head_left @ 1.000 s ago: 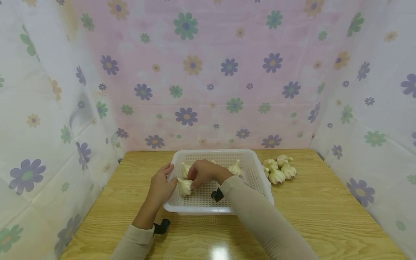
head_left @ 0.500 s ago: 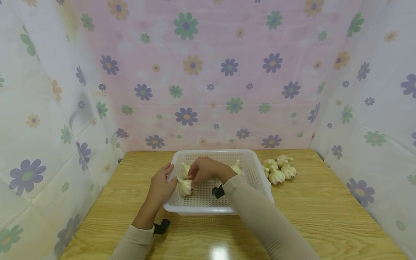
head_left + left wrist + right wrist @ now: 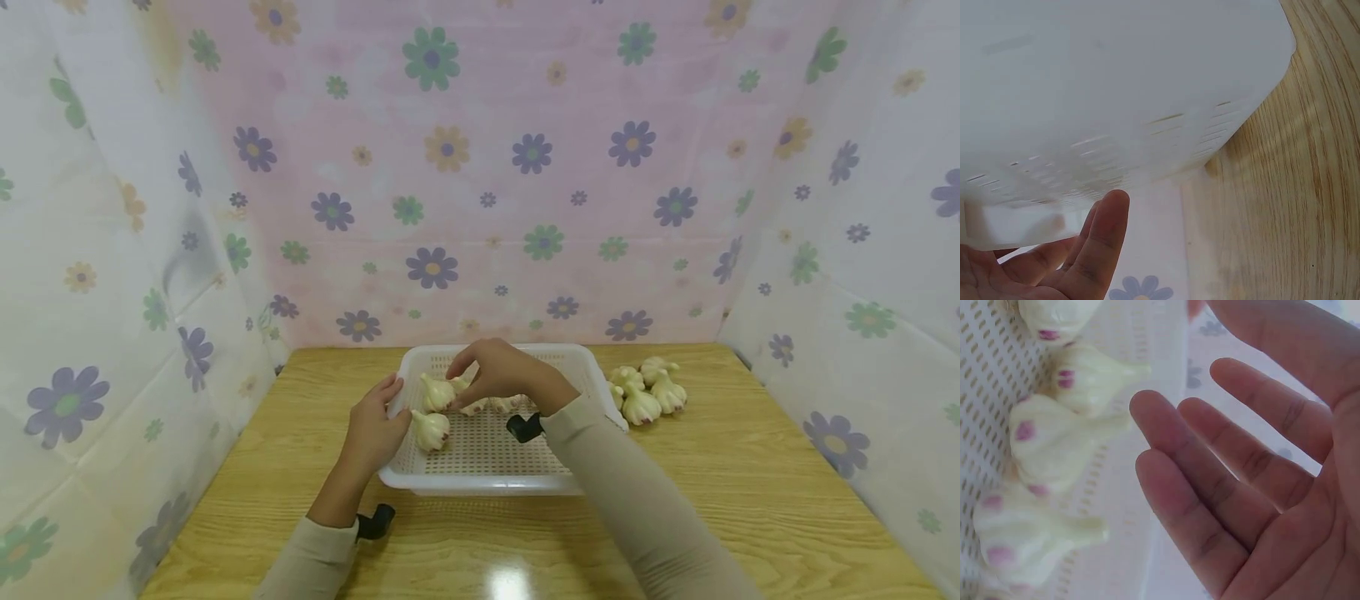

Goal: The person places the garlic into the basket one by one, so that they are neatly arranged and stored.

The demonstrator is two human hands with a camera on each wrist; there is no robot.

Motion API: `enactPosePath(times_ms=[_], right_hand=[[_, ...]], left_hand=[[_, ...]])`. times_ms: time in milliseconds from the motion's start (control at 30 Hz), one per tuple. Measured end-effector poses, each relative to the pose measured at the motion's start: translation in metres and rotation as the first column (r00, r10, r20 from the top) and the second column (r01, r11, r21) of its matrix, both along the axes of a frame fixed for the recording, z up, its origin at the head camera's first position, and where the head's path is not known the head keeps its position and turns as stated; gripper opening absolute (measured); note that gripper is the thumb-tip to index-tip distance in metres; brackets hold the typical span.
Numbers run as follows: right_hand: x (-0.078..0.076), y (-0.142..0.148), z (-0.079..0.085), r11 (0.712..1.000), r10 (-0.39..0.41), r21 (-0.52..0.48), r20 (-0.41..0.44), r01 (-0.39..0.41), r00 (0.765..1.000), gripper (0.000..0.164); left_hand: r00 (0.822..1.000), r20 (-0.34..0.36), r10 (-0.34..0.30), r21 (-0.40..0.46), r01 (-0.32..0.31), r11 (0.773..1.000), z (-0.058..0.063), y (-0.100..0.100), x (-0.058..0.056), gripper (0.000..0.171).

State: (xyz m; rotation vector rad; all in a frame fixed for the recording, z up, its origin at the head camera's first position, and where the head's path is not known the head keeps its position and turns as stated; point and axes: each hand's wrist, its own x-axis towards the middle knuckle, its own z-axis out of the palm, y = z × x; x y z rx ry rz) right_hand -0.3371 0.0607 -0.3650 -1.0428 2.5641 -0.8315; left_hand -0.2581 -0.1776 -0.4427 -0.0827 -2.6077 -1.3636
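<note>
At the left side of a white plastic basket [image 3: 483, 483], my left hand [image 3: 375, 429] grips the rim, thumb inside and fingers outside. The left wrist view shows those fingers [image 3: 1100, 247] against the slotted outer wall. My right hand [image 3: 506, 371] hovers over the back of the basket, holding nothing, its fingers loosely extended. One garlic bulb [image 3: 431, 431] lies at the basket's front left, another garlic bulb [image 3: 437, 393] just behind it. More bulbs line the back, partly hidden by the right hand. In the right wrist view, garlic bulbs [image 3: 1047, 447] with purple-marked bases lie in a row.
On the wood-grain table [image 3: 720, 508], a cluster of several garlic bulbs [image 3: 641, 407] sits right of the basket. Flower-patterned sheets [image 3: 487, 200] stand at the back and both sides. Each wrist bears a black camera mount [image 3: 525, 427].
My right hand has risen and moved back and right, away from the garlic bulbs at the left. The rear left bulb now shows more fully. The left hand stays on the rim.
</note>
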Motion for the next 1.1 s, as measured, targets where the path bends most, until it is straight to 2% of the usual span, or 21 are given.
enactPosePath(times_ms=[233, 567, 867, 1100], right_hand=[[0.005, 0.032, 0.009, 0.998, -0.054, -0.038, 0.045, 0.056, 0.997, 0.050], [0.013, 0.081, 0.010, 0.988, -0.119, -0.105, -0.014, 0.117, 0.993, 0.051], [0.027, 0.129, 0.002, 0.967, -0.193, -0.175, -0.012, 0.188, 0.981, 0.050], [0.038, 0.169, -0.009, 0.936, -0.306, -0.204, -0.074, 0.286, 0.949, 0.048]], left_hand=[[1.000, -0.006, 0.002, 0.004, -0.002, 1.000, -0.002, 0.001, 0.000, 0.060], [1.000, -0.012, 0.009, -0.022, -0.009, 1.000, -0.001, 0.000, 0.000, 0.062], [1.000, -0.004, 0.009, -0.022, -0.009, 1.000, -0.001, -0.001, 0.001, 0.061], [1.000, -0.016, 0.010, -0.010, -0.010, 1.000, -0.001, 0.000, 0.002, 0.061]])
